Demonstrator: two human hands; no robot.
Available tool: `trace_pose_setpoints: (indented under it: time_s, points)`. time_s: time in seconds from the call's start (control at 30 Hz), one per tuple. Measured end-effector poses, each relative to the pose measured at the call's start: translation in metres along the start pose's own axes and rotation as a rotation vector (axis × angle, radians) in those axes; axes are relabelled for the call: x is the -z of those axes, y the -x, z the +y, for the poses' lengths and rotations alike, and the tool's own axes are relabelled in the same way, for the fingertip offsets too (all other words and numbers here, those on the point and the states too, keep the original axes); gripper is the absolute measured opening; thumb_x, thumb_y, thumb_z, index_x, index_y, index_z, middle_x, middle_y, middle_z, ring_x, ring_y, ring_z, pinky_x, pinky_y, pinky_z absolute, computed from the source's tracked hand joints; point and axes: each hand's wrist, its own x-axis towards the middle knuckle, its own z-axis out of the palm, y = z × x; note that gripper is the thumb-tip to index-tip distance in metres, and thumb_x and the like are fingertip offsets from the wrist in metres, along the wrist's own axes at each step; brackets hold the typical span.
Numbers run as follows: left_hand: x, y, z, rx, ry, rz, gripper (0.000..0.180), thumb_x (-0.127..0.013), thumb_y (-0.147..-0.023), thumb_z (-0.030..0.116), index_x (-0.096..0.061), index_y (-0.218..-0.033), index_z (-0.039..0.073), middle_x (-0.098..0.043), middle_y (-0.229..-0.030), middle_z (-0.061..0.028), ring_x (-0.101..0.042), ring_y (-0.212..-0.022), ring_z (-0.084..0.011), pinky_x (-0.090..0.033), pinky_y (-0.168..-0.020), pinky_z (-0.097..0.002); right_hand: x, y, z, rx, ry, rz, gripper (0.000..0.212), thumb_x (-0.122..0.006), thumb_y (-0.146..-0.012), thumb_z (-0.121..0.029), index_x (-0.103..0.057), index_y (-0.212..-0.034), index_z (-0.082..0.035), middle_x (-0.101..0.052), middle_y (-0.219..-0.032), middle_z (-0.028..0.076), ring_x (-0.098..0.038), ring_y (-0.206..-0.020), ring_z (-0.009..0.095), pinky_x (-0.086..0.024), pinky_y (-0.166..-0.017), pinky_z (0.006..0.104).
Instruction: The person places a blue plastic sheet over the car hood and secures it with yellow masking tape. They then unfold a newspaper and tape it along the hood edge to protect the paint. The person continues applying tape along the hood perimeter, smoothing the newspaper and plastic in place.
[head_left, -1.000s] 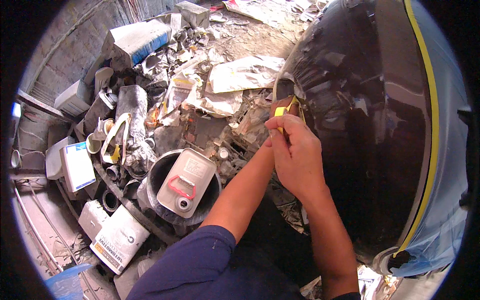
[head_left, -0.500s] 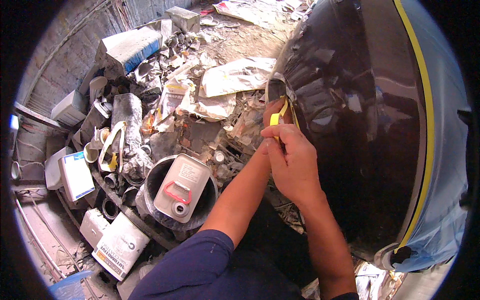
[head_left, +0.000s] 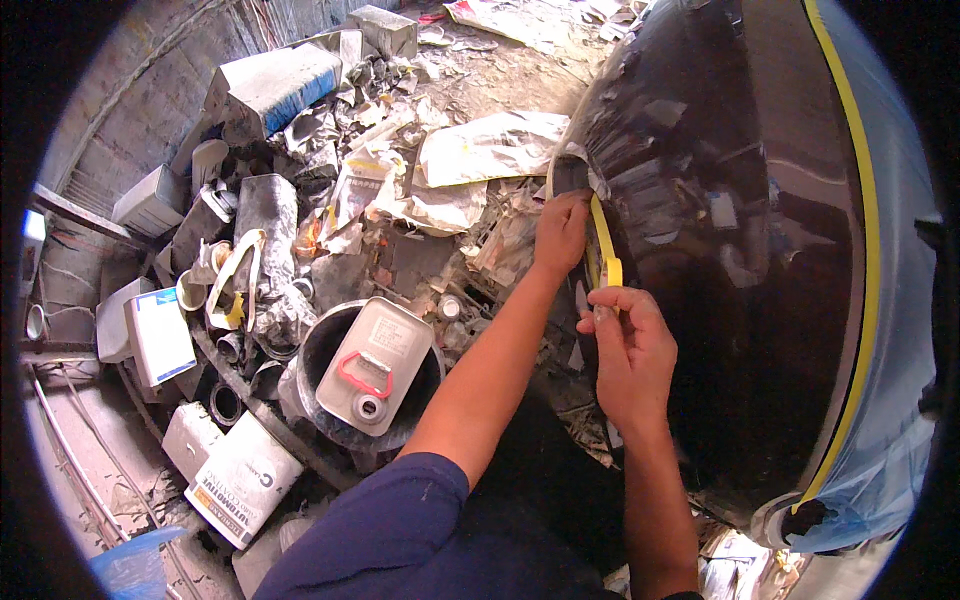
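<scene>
My right hand pinches a roll of yellow masking tape beside the lower edge of a dark, glossy car panel. From the roll a yellow strip runs up, away from me, along that edge. My left hand is at the strip's far end, against the panel's edge by a grey, rounded corner piece. Its fingers are curled together and their tips are partly hidden, so what lies under them cannot be made out. Another yellow tape line borders the panel's right side.
Blue plastic sheeting covers the area right of the panel. To my left stands a bucket with a beige can with a red handle on top. Several cans and boxes, among them a white can, and crumpled paper litter the floor.
My right hand and the tape roll have moved right and toward me, drawing out a longer strip. My hands, close together before, are now apart. The view has shifted slightly.
</scene>
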Motion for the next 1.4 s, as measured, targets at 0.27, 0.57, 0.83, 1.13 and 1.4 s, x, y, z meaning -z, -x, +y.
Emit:
trace_pose_setpoints:
  time_s: [0.27,0.57,0.83,1.13,1.4]
  points:
    - [-0.007,-0.006,0.005,0.119,0.010,0.016,0.029,-0.070,-0.105,0.022,-0.081,-0.110,-0.004,-0.082,-0.115,-0.0211,-0.078,-0.107,-0.0360,-0.058,-0.096,-0.0402,0.000,0.012,0.017,0.094,0.056,0.064,0.012,-0.066,-0.107,0.001,-0.072,-0.116,-0.001,-0.072,-0.106,0.013,-0.079,-0.083,0.020,-0.062,-0.076,0.0325]
    - [-0.028,-0.001,0.013,0.427,0.111,0.087,0.024,-0.072,-0.101,0.017,-0.081,-0.112,-0.003,-0.082,-0.111,-0.0210,-0.078,-0.107,-0.0353,-0.058,-0.096,-0.0395,-0.002,0.023,0.019,0.050,0.112,0.015,0.013,-0.064,-0.107,0.001,-0.072,-0.117,-0.001,-0.071,-0.111,0.014,-0.079,-0.087,0.022,-0.063,-0.077,0.0350]
    - [-0.030,0.010,-0.014,0.211,0.147,0.095,0.033,-0.071,-0.101,0.014,-0.077,-0.128,-0.004,-0.077,-0.133,-0.0246,-0.073,-0.124,-0.0367,-0.054,-0.108,-0.0398,0.000,0.027,0.027,0.016,0.131,0.019,0.012,-0.065,-0.107,-0.003,-0.072,-0.117,-0.001,-0.073,-0.109,0.014,-0.078,-0.086,0.022,-0.062,-0.078,0.0355]
    - [-0.001,-0.014,0.014,0.592,0.206,-0.138,0.040,-0.075,-0.100,0.017,-0.078,-0.134,-0.003,-0.080,-0.130,-0.0141,-0.072,-0.120,-0.0241,-0.053,-0.104,-0.0357,-0.014,0.043,0.053,-0.092,0.104,0.064,0.017,-0.063,-0.111,-0.008,-0.072,-0.122,0.000,-0.074,-0.109,0.015,-0.078,-0.084,0.022,-0.061,-0.079,0.0364]
    - [-0.003,-0.002,0.014,0.373,0.005,-0.120,0.045,-0.070,-0.108,0.025,-0.071,-0.146,0.000,-0.076,-0.142,-0.0191,-0.071,-0.131,-0.0303,-0.051,-0.114,-0.0395,-0.013,0.060,0.074,-0.211,0.197,0.097,0.019,-0.063,-0.111,-0.010,-0.072,-0.125,0.000,-0.077,-0.113,0.016,-0.078,-0.083,0.022,-0.061,-0.079,0.0379]
